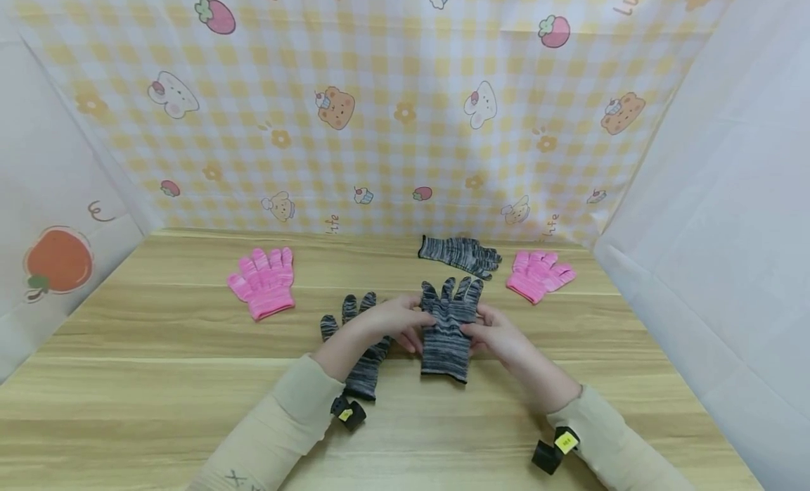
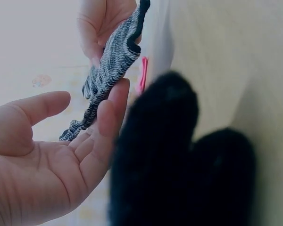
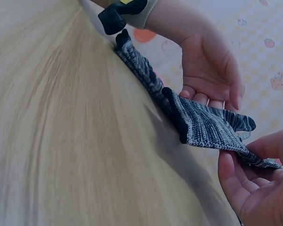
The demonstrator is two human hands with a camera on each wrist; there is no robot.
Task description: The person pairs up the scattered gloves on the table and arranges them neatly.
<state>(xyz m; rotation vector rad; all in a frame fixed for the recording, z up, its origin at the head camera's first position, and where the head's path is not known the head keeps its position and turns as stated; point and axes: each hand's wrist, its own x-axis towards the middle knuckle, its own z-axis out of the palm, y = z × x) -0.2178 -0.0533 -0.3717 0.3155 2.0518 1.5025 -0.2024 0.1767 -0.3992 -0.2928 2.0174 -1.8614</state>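
A grey-and-black striped knit glove [image 1: 445, 336] is held up between both hands, its cuff toward the person and its fingers pointing away. My right hand [image 1: 503, 336] pinches its right side, thumb on top and fingers beneath. On the other side, my left hand [image 1: 394, 321] supports the glove from below with extended fingers; in the left wrist view the thumb [image 2: 54, 104] stands apart from the fabric. A second striped glove [image 1: 365, 371] lies on the table under the left forearm, partly covered by it.
Another striped glove [image 1: 458, 253] lies sideways near the back of the wooden table [image 1: 158, 399]. One pink glove [image 1: 264, 283] rests at the back left, another pink glove [image 1: 539, 274] at the back right. A checked curtain [image 1: 392, 153] hangs behind the table.
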